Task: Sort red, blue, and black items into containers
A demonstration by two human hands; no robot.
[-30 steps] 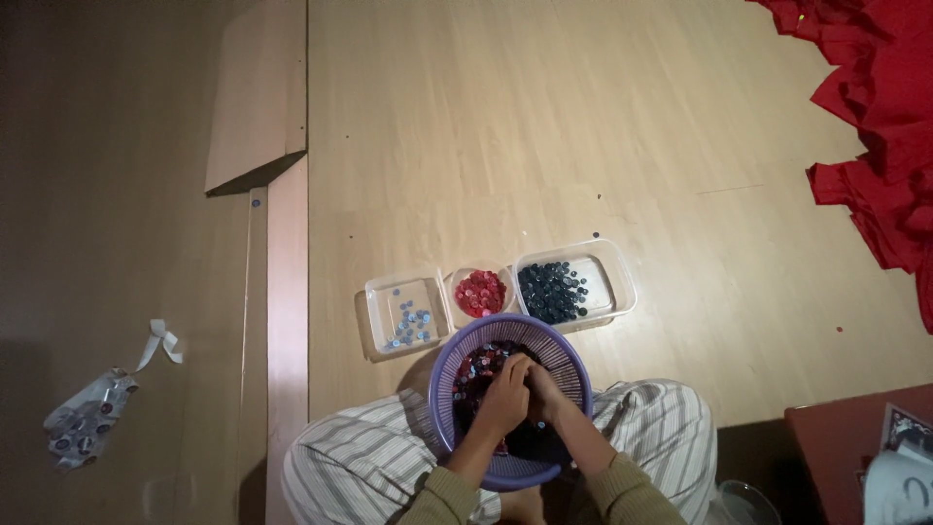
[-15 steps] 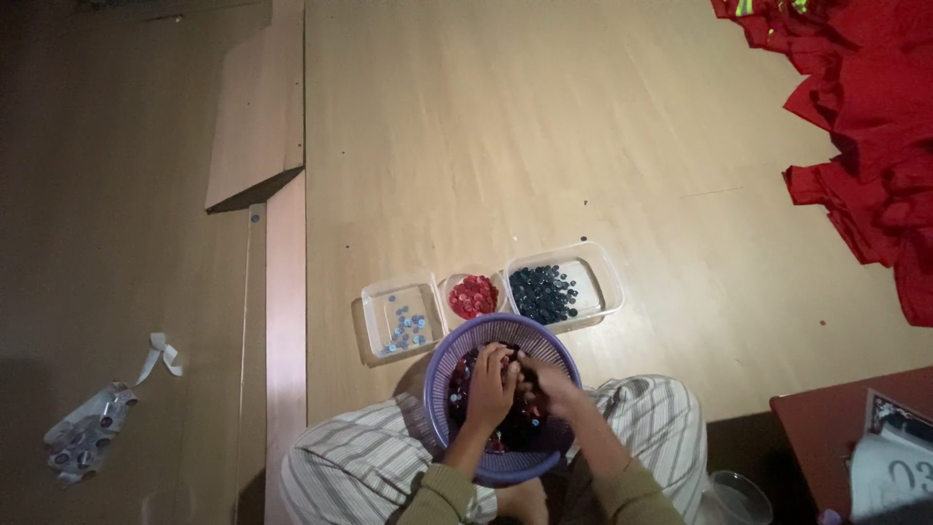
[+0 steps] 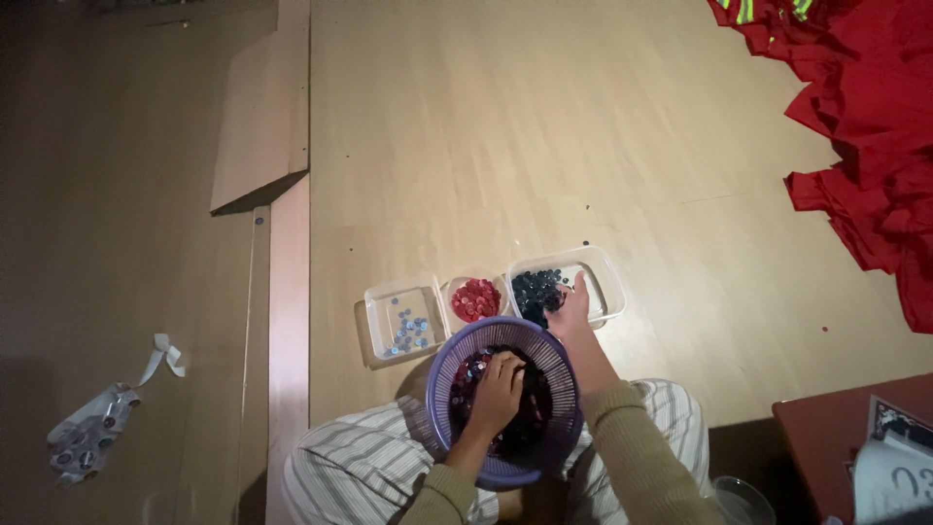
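Low centre of frame: the left hand (image 3: 498,389) is digging, fingers curled, among mixed buttons in a purple basket (image 3: 442,374). The right hand (image 3: 571,309) is reaching over the dark-button tray (image 3: 610,282), grip unclear. Buttons could spill onto the floor (image 3: 466,146).

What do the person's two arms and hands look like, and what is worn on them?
Both hands are bare: no gloves, and no rings or watch can be made out at this size. The left hand and the right hand come out of long sleeves of an olive-tan, soft-looking fabric, plain and without markings, ending at the wrists. The sleeve cuffs look slightly ribbed, though the dim light makes this uncertain.
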